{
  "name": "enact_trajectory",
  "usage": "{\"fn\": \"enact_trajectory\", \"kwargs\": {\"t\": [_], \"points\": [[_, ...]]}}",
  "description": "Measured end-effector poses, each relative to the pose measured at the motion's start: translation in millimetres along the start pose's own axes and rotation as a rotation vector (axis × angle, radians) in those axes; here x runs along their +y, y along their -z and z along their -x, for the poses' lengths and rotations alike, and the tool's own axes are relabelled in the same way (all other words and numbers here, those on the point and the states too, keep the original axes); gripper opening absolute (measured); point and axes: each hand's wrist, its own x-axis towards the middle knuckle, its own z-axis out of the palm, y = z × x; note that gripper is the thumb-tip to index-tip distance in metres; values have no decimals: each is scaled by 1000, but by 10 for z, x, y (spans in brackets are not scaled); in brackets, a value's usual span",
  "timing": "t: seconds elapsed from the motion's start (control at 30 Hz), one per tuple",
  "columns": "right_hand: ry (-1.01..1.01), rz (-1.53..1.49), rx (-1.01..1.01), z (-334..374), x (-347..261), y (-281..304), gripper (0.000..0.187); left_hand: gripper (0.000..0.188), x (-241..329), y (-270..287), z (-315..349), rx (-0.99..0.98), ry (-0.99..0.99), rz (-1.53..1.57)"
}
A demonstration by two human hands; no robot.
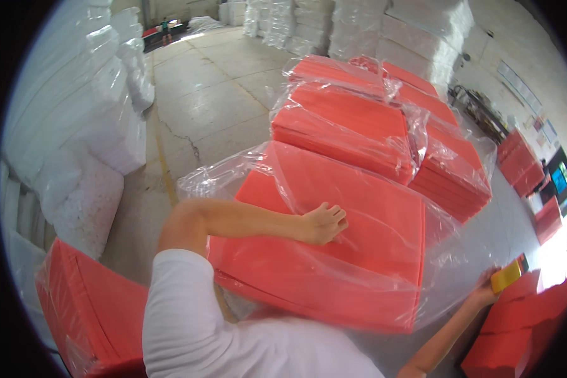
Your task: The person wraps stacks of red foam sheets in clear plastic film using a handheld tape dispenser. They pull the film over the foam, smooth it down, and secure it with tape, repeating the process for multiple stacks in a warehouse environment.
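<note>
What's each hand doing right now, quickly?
Left hand: closed, fingers curled, over the wrapped red stack; whether it grips the clear film cannot be told.
Right hand: holding a yellow, dark-ended object.

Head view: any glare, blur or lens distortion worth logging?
Head view: glare burns out the right edge beside the stacked red blocks; white streaks shine off the clear plastic over the central red stack; a dark fisheye rim frames everything, and the right-hand wall slants; the lower white shirt looks slightly soft.
</note>
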Motion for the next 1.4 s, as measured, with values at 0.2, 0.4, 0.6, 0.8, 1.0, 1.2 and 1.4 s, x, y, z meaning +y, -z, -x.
{"fn": "enact_trajectory", "kwargs": {"t": [0.2, 0.4, 0.6, 0.8, 1.0, 1.2, 1.4], "points": [[-66, -77, 315, 159, -1, -500, 37, 11, 51, -160, -52, -187, -121, 179], [-21, 38, 114, -9, 22, -83, 37, 23, 273, 140, 110, -356, 0, 334], [-102, -128, 94, -199, -6, 464, 46, 33, 590, 431, 182, -594, 76, 529], [-240, -224, -98, -350, -41, 841, 46, 22, 310, 311, 24, -197, -109, 653], [-406, 48, -393, -980, -86, 1166, 49, 15, 245, 446, -42, -671, 537, 1302], [161, 782, 139, -1156, 122, -2, 49, 18, 182, 455, 63, 108, -73, 212], [82, 1019, -278, -673, 1270, -2028, 31, 16, 221, 7, 364, -264, 223, 551]]}}
